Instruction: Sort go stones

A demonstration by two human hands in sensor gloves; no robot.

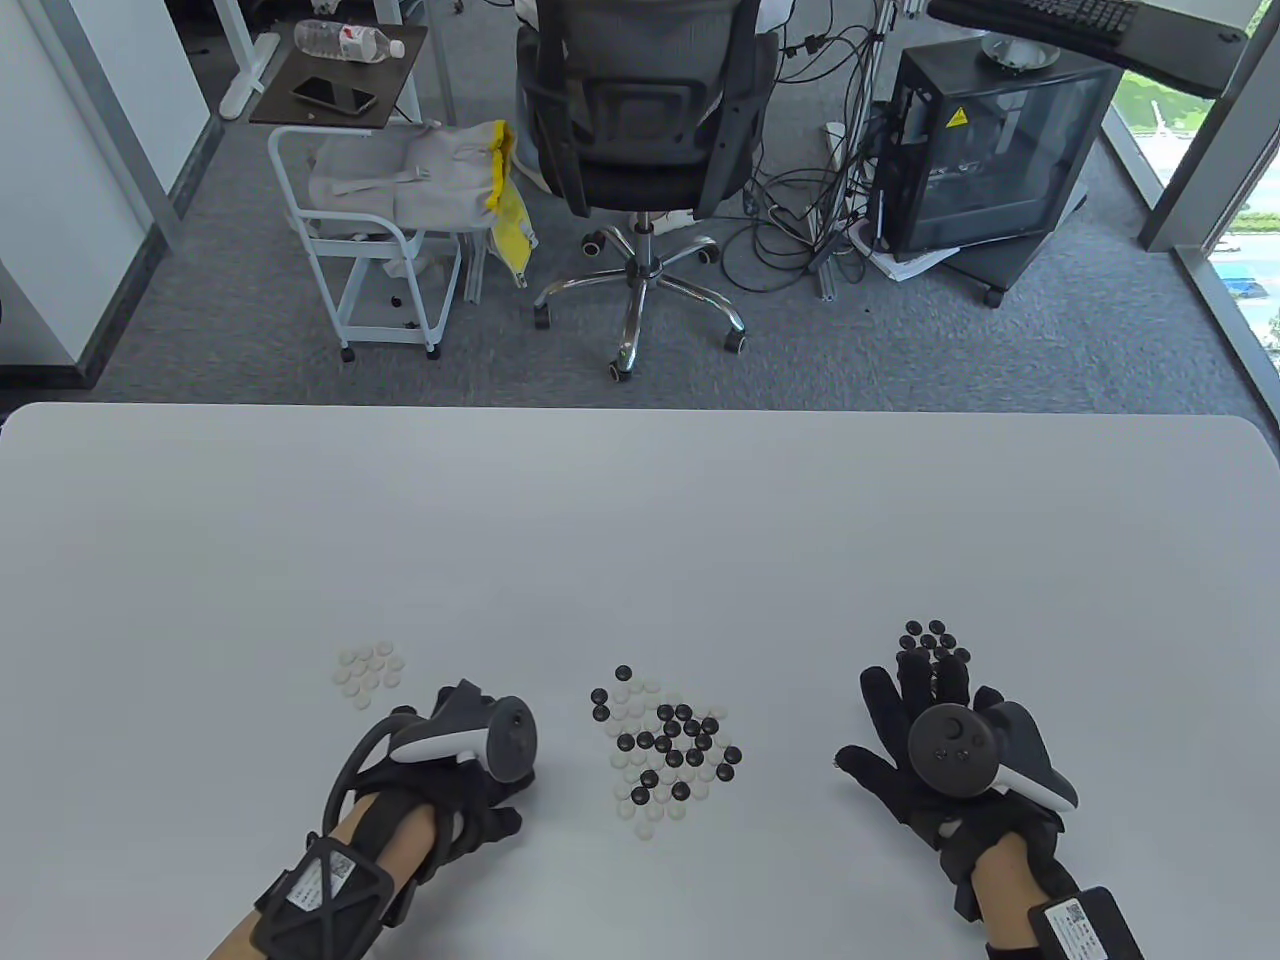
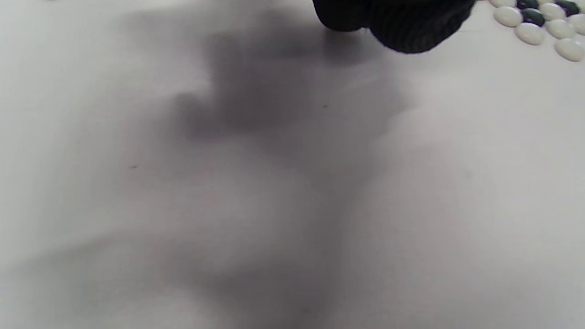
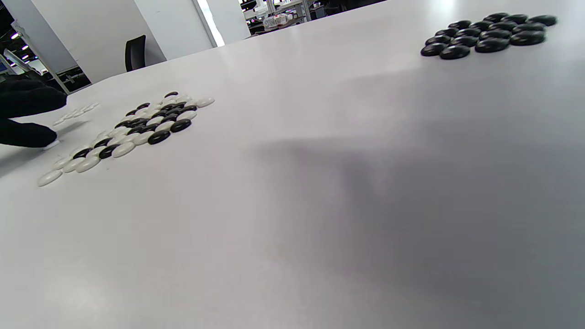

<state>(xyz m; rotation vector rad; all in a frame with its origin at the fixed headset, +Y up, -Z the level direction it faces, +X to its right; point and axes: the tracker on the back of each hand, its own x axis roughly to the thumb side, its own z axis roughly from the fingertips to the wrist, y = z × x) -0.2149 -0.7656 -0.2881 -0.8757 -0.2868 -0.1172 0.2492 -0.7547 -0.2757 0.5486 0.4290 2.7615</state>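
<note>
Beyond the far edge of the white worktop (image 1: pixel 640 520), a white cart (image 1: pixel 370 250) holding grey cloth is standing at the left, a black office chair (image 1: pixel 640 120) in the middle, and a dark computer case (image 1: pixel 990 150) among loose cables at the right. On the worktop, a small cluster of white stones (image 1: pixel 368 672) is lying at the left, well apart from the rest. The left hand (image 1: pixel 470 770) is resting just beside the mixed pile, fingers curled toward the surface; in the right wrist view its fingertips (image 3: pixel 27 135) are pressing on a white stone (image 3: pixel 51 145) at the pile's edge. The mixed pile (image 1: pixel 665 750) of glossy, lens-shaped black and white stones is sitting in the centre. The right hand (image 1: pixel 930 740) is lying flat with fingers spread and straight, holding nothing, its fingertips just beside the cluster of black stones (image 1: pixel 932 640).
</note>
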